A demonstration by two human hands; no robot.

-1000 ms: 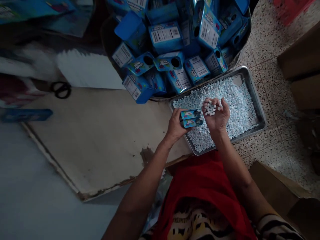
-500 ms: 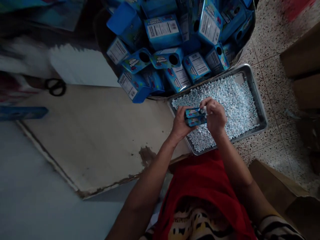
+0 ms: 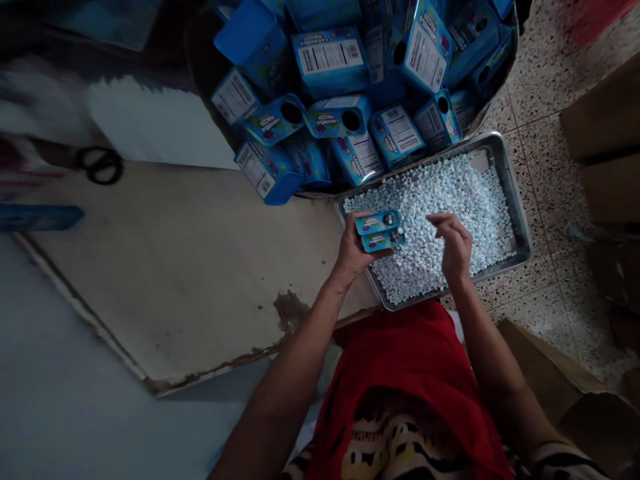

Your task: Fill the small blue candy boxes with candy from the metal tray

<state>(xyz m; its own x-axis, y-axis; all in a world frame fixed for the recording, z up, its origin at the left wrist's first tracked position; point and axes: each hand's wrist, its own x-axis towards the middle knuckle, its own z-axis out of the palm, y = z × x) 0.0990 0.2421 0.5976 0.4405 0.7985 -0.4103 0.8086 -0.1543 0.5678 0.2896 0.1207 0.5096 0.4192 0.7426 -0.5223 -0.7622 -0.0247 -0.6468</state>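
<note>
Left hand (image 3: 354, 250), its forearm (image 3: 310, 327) slanting up and rightward, is clamped around two small blue boxes (image 3: 377, 227) above the left edge of the metal tray (image 3: 523, 240); right hand (image 3: 456, 247), fingers partly curled, hangs over pale pellets (image 3: 417, 260), its grip impossible to tell.

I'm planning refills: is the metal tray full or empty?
Partly full: pale pieces cover most of the tray, but a patch near its upper-right corner is bare of them.

Piled blue boxes (image 3: 325, 121) read "CARAMELO MACIZO"; lettering on the held boxes (image 3: 373, 224) is too blurred.
</note>
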